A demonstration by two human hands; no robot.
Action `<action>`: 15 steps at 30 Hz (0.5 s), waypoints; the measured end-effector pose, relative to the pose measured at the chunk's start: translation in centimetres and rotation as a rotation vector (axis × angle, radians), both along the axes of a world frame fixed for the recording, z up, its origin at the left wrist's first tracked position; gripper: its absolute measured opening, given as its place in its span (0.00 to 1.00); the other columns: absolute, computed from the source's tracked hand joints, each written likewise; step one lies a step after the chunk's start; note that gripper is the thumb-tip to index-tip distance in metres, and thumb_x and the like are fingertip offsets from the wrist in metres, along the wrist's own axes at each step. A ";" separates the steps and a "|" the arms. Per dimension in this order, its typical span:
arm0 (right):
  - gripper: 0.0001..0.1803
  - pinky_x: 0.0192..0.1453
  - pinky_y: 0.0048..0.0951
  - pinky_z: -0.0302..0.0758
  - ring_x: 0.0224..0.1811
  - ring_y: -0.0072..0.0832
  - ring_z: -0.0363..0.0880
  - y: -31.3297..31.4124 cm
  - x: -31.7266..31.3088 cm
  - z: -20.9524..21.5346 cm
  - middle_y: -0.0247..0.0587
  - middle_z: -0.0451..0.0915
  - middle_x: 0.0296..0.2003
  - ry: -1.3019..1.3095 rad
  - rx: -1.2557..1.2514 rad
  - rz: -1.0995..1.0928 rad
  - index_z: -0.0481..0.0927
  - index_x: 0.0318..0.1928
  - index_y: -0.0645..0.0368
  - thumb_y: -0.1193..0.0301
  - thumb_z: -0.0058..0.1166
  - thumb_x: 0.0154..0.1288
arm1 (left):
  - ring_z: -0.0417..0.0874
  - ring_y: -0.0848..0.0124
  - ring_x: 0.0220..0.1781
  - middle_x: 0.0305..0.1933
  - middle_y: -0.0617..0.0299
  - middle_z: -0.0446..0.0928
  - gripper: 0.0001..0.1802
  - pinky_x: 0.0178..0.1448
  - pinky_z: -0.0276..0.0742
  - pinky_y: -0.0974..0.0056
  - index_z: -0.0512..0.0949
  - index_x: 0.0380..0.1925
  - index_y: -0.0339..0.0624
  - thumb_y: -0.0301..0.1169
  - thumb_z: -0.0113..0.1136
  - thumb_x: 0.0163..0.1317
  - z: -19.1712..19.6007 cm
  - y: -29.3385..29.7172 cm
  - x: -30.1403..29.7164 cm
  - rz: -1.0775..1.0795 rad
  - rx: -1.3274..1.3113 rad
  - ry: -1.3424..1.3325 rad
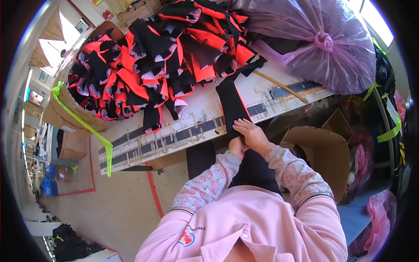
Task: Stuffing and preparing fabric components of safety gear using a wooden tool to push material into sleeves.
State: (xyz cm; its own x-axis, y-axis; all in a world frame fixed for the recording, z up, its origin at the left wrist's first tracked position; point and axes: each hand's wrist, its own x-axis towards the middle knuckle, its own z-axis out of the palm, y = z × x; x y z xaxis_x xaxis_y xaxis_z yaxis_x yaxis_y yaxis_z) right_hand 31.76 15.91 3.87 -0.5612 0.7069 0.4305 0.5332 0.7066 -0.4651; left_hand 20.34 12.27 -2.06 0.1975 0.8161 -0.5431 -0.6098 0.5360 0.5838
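A long black fabric piece (pixel 231 102) with a bright red-orange edge lies across the table's near edge, its narrow far end bent to the right. At its near end my left hand (pixel 237 147) is closed, gripping the cloth low by the edge. My right hand (pixel 254 134) rests over the same end with its fingers stretched flat on the fabric, touching my left hand. Part of the cloth under both hands is hidden. Beyond, a large heap of similar black and red-orange pieces (pixel 166 56) covers the table's back left.
The worn white table (pixel 192 124) has taped strips along its near edge. A wooden stick (pixel 281 87) lies at the right, before a tied purple plastic bag (pixel 314 43). Lime-green ribbon (pixel 87 126) hangs at the left. An open cardboard box (pixel 321 153) stands below right.
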 end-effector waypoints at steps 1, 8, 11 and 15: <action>0.25 0.67 0.37 0.63 0.59 0.38 0.71 0.1 0.4 -0.2 0.47 0.76 0.52 -0.007 -0.015 0.027 0.76 0.49 0.63 0.79 0.52 0.45 | 0.77 0.72 0.38 0.40 0.64 0.77 0.16 0.42 0.74 0.64 0.74 0.44 0.46 0.42 0.44 0.66 0.2 0.0 -0.3 -0.077 0.072 -0.106; 0.18 0.67 0.38 0.62 0.59 0.40 0.70 0.3 1.0 2.1 0.50 0.75 0.52 0.057 -0.104 0.091 0.78 0.47 0.63 0.73 0.52 0.54 | 0.77 0.62 0.50 0.46 0.59 0.75 0.20 0.54 0.73 0.54 0.71 0.47 0.50 0.50 0.52 0.62 4.9 0.1 -5.2 -0.218 -0.030 -0.208; 0.14 0.65 0.39 0.64 0.57 0.41 0.71 0.7 0.6 3.3 0.53 0.76 0.50 0.110 -0.271 0.118 0.79 0.43 0.62 0.68 0.48 0.60 | 0.80 0.63 0.45 0.45 0.59 0.76 0.22 0.51 0.76 0.53 0.70 0.48 0.49 0.51 0.52 0.62 5.1 1.3 -5.3 -0.243 -0.106 -0.094; 0.31 0.69 0.40 0.55 0.67 0.46 0.56 1.9 -1.4 3.0 0.54 0.63 0.62 -0.179 0.005 0.026 0.70 0.55 0.65 0.51 0.46 0.62 | 0.81 0.65 0.29 0.35 0.60 0.78 0.13 0.43 0.80 0.53 0.71 0.45 0.47 0.39 0.52 0.64 3.1 0.7 -3.8 -0.139 -0.109 0.009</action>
